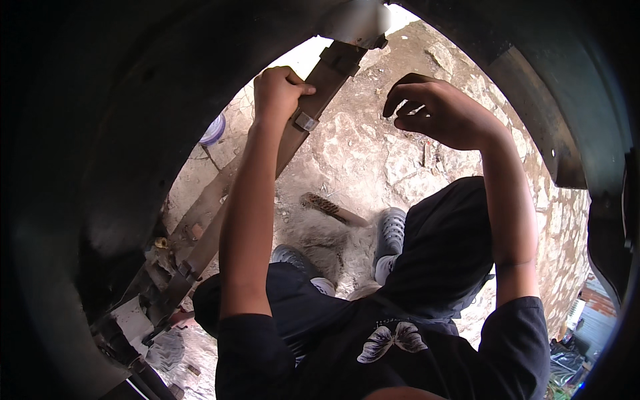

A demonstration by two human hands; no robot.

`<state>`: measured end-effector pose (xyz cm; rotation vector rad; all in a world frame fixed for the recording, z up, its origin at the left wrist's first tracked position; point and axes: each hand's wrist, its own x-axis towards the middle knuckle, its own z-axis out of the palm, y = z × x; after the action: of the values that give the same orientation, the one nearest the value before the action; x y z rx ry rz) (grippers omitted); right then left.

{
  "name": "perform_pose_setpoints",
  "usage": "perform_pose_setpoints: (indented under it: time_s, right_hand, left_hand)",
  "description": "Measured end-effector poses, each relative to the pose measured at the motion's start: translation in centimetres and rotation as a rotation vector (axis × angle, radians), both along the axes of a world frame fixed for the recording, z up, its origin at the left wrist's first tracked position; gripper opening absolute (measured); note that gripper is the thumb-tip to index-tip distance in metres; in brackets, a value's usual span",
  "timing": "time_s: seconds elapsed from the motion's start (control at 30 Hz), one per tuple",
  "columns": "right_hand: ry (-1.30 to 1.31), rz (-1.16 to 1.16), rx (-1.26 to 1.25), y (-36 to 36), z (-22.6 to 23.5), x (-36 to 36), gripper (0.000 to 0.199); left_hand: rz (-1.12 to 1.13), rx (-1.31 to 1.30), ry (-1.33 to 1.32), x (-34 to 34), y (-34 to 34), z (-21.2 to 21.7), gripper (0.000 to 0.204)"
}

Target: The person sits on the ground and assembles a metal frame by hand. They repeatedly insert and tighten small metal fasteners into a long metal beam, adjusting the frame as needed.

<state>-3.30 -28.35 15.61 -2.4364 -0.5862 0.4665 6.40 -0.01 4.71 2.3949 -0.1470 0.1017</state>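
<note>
A long brown leaf spring [328,79] with clip bands slants from the top middle down to the lower left. My left hand [280,93] is closed at its left edge, thumb side lying on the flat face. Whether the curled fingers hold anything smaller is hidden. To the right of the spring, my right hand [437,110] hangs in the air, fingers loosely bent and apart, nothing in them. Below, on the ground near my shoes, lies a wire brush [333,209] with a wooden handle.
Dark curved body panels [567,100] arch around me on both sides and overhead. A rounded metal part [357,23] sits at the spring's upper end. A purple-and-white round container [213,130] stands beyond my left forearm. Rough stony ground [347,143] lies below.
</note>
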Motion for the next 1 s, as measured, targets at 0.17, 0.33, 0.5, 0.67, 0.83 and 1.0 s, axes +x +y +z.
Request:
perform_pose_setpoints:
  time_s: [0.17, 0.33, 0.5, 0.67, 0.83, 1.0]
  right_hand:
    - [-0.084, 0.065, 0.116, -0.8, -0.2, -0.1, 0.018]
    - [-0.092, 0.055, 0.032, 0.9, -0.5, 0.5, 0.016]
    - [-0.054, 0.091, 0.051, 1.9, -0.7, 0.2, 0.016]
    - [-0.106, 0.088, 0.083, 1.2, -0.4, 0.1, 0.017]
    - [-0.108, 0.056, 0.0, 1.1, -0.3, 0.3, 0.017]
    - [-0.014, 0.028, -0.011, 0.1, -0.6, 0.0, 0.018]
  left_hand:
    - [-0.022, -0.147, -0.049, 1.9, 0.4, -1.3, 0.031]
    - [0.012, -0.098, 0.113, 1.8, -1.4, -0.4, 0.035]
    - [0.032, -0.124, 0.08, -1.9, -1.1, -0.8, 0.032]
    - [0.091, -0.157, -0.175, -0.7, -3.0, -1.6, 0.031]
    - [0.113, -0.244, 0.003, 0.4, -4.0, -0.5, 0.032]
    - [0.062, -0.201, 0.108, -2.7, -1.1, -0.8, 0.027]
